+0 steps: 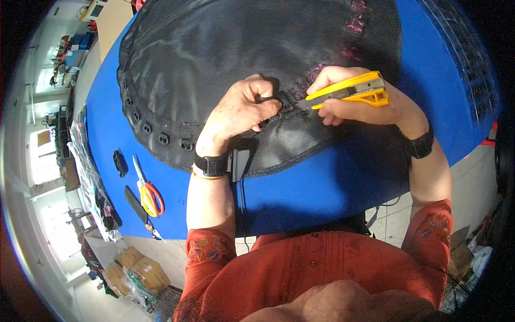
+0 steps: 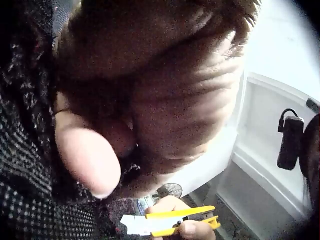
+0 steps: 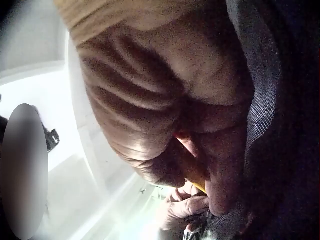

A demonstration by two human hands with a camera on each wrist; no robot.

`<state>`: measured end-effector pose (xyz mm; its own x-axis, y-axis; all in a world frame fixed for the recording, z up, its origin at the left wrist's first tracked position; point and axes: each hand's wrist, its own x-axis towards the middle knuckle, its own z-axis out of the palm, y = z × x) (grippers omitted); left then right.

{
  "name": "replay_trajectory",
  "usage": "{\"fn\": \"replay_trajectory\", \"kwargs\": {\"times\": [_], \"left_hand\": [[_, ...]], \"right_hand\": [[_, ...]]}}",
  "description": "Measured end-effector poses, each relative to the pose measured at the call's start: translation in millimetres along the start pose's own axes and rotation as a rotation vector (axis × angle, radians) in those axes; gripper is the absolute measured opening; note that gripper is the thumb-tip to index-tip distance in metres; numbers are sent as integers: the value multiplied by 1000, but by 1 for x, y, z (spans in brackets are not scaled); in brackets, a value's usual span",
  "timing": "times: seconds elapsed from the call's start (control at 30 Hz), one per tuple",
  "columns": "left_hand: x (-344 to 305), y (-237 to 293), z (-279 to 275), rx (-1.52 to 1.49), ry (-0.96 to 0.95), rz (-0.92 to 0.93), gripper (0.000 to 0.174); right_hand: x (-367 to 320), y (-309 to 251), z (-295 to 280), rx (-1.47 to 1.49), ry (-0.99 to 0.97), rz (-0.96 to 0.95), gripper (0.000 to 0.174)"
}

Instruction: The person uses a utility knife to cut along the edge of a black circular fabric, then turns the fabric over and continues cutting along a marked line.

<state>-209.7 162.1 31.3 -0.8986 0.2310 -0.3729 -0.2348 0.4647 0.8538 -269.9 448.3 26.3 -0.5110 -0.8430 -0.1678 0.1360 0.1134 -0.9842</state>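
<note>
A large black mesh piece [image 1: 214, 59] with a scalloped edge of black fittings lies over a blue table. Near its lower edge the left hand [image 1: 238, 110] pinches a gathered bit of dark material between thumb and fingers. Just to the right, the right hand [image 1: 357, 99] grips a yellow utility knife [image 1: 348, 90], its blade pointing left at the gathered spot; whether it touches is unclear. In the left wrist view the knife [image 2: 182, 221] shows beyond the left hand [image 2: 150, 90]. The right wrist view shows the right hand's [image 3: 165, 95] palm, with the knife mostly hidden.
Orange-handled scissors [image 1: 150, 198], a dark narrow tool [image 1: 135, 205] and a small black item [image 1: 119, 163] lie on the blue table [image 1: 295, 201] at the left. Clear plastic [image 1: 91, 177] lies along its left edge. Pink marks [image 1: 355, 24] run across the mesh. Cardboard boxes [image 1: 142, 271] stand on the floor.
</note>
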Motion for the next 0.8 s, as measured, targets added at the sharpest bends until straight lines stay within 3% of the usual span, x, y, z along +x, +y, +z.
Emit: {"fn": "replay_trajectory", "kwargs": {"times": [0.23, 0.63, 0.67, 0.77, 0.8], "left_hand": [[0, -1, -1, 4, -2, 16, 34], [-12, 17, 2, 148, 119, -148, 30], [-15, 16, 1, 142, 170, -135, 31], [-24, 23, 3, 476, 345, 132, 32], [-27, 31, 4, 486, 365, 104, 29]], "right_hand": [[-1, -2, 0, -34, 25, -24, 25], [2, 5, -6, -71, 65, -12, 25], [3, 6, -6, -77, 64, -12, 25], [3, 7, -5, -68, 76, -42, 24], [2, 6, -5, -72, 93, -45, 24]]}}
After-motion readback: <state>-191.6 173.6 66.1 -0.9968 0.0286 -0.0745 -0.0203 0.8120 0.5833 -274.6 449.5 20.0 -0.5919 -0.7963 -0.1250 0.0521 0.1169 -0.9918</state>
